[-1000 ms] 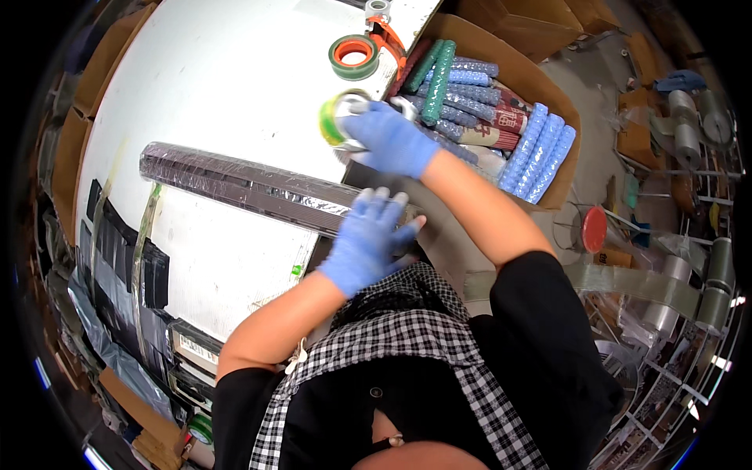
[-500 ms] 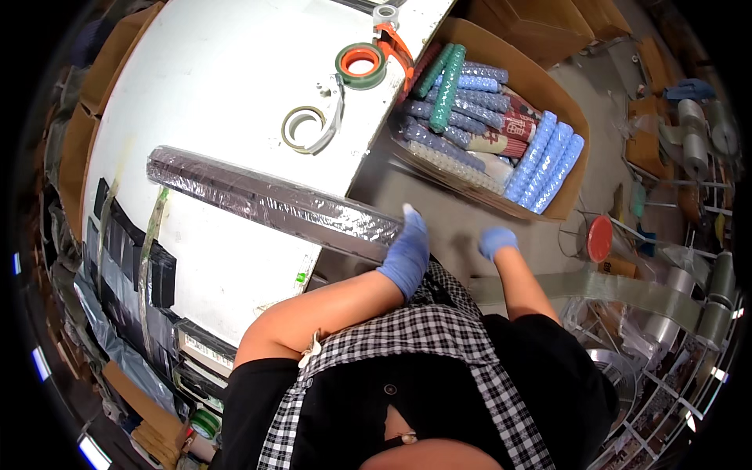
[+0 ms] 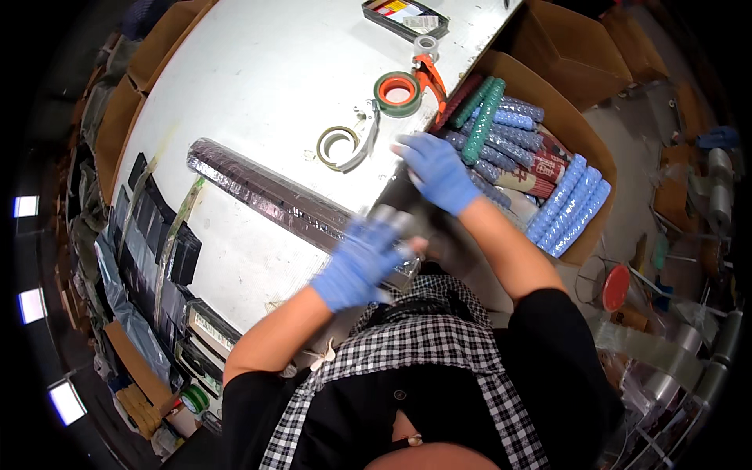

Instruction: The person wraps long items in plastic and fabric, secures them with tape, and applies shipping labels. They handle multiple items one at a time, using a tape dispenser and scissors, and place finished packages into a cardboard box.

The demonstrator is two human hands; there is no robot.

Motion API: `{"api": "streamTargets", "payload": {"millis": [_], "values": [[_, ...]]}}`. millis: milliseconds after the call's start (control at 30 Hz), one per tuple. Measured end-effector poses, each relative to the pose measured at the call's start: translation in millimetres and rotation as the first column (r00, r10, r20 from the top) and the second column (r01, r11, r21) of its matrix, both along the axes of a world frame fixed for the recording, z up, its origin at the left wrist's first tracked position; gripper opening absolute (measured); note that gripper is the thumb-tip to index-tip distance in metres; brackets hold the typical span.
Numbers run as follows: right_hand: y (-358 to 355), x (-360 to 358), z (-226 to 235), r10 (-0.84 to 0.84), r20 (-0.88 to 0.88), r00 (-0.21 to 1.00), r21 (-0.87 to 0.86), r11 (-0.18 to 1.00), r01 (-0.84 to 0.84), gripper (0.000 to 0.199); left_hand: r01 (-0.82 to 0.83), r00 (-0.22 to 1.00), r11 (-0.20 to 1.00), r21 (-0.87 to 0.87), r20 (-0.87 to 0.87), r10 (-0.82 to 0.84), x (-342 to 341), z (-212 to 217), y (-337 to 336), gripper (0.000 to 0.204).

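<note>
A long brown bundle in shiny transparent wrap (image 3: 266, 200) lies slantwise across the table, its near end by my apron. Over that near end is my left hand (image 3: 356, 262), in a blue glove with bare fingertips; its fingers are spread and blurred. I cannot make out how firmly it touches the wrap. My right hand (image 3: 442, 172), gloved alike, reaches over the table's right edge with fingers stretched out and nothing visible in them. Nearest to it are a tape roll on a white cutter (image 3: 341, 149) and a green-and-orange tape roll (image 3: 397, 94).
An orange tape dispenser (image 3: 429, 78) lies by the edge of the white table (image 3: 258, 78). To the right stands a cardboard box (image 3: 591, 129) holding several bubble-wrapped rolls. Dark flat packages (image 3: 149, 227) hang along the table's left side. A red round thing (image 3: 615, 287) is at far right.
My right hand has come from beside my body up to the table edge by the tapes. My left hand has shifted left along the bundle, its fingers now spread. The view has turned slightly.
</note>
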State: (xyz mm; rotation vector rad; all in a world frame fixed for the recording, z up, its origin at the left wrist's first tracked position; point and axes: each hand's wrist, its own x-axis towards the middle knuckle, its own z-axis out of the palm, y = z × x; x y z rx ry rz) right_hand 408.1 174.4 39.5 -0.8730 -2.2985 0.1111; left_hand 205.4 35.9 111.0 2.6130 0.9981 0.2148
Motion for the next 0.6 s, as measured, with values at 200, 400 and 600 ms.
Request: {"api": "streamTargets", "payload": {"millis": [200,400,600], "values": [[31.6,-76.9,-29.1,-0.299,0.294,0.908,-0.455,0.791,0.409,0.038,-0.035,0.993,0.969,0.245,-0.102,0.062,-59.4,-28.9,19.1,0.064],[-50.0,9.8,-66.6,-0.171,0.006,0.985,-0.508,0.848,0.15,0.024,-0.116,0.991,0.882,0.458,-0.004,0.132,-69.9,-4.3,3.1,0.046],[-25.1,9.6,-30.6,-0.208,0.075,0.975,-0.513,0.83,0.217,0.046,-0.751,0.608,0.64,0.162,0.548,0.575,-123.3,184.2,-23.2,0.049]]}}
